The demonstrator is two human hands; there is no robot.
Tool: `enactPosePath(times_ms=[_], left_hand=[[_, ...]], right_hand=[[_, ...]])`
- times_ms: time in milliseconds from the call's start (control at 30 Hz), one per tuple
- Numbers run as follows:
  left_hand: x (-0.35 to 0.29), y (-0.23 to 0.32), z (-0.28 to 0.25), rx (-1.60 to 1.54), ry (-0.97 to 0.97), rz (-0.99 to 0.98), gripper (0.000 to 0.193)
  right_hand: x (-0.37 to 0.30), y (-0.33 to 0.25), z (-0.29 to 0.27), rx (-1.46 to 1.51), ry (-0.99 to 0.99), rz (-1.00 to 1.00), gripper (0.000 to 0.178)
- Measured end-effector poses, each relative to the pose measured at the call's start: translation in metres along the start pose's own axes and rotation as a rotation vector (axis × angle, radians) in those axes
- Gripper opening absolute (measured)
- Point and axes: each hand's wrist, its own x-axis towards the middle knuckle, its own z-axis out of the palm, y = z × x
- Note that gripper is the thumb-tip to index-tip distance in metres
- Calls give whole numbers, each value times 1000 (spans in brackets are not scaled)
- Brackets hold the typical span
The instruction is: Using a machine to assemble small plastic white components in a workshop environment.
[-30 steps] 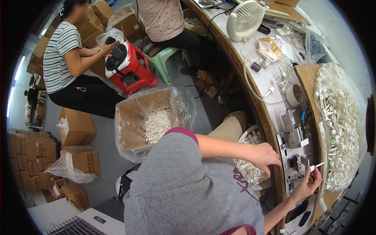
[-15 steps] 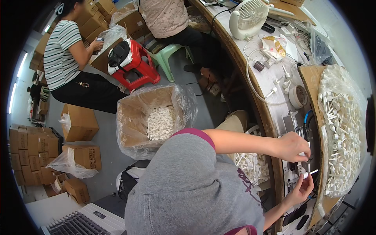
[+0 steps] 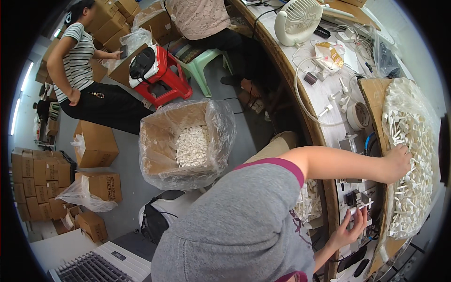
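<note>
Left hand (image 3: 398,164) at white parts (image 3: 409,199), right hand (image 3: 348,231) holding piece (image 3: 366,205)

On the far right, we see a cream fan (image 3: 296,22) on the bench, with a yellow-and-white packet (image 3: 330,52) just nearer and a roll of tape (image 3: 353,120) nearer again. At the far left, a person in a striped shirt (image 3: 77,58) holds a dark phone (image 3: 123,51) near a red stool (image 3: 177,83) that carries a black object (image 3: 142,63). We find a green stool (image 3: 205,83) just right of it. Brown cartons (image 3: 40,176) stand stacked on the left, and near left we notice a white unit with dark slats (image 3: 91,268).
</note>
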Motion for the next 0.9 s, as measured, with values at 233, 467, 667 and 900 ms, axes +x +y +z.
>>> enactPosePath(times_ms=[233,467,667,900], left_hand=[[17,1,33,184,-447,40,22],[18,0,19,8,-406,121,13],[13,-12,-23,-267,-339,-44,27],[18,-3,-69,-680,-526,-278,36]], right_hand=[[-9,1,1,17,-28,3,18],[-19,0,-2,-30,34,20,25],[-11,-2,4,-58,54,40,27],[-16,9,12,-247,-51,-51,26]])
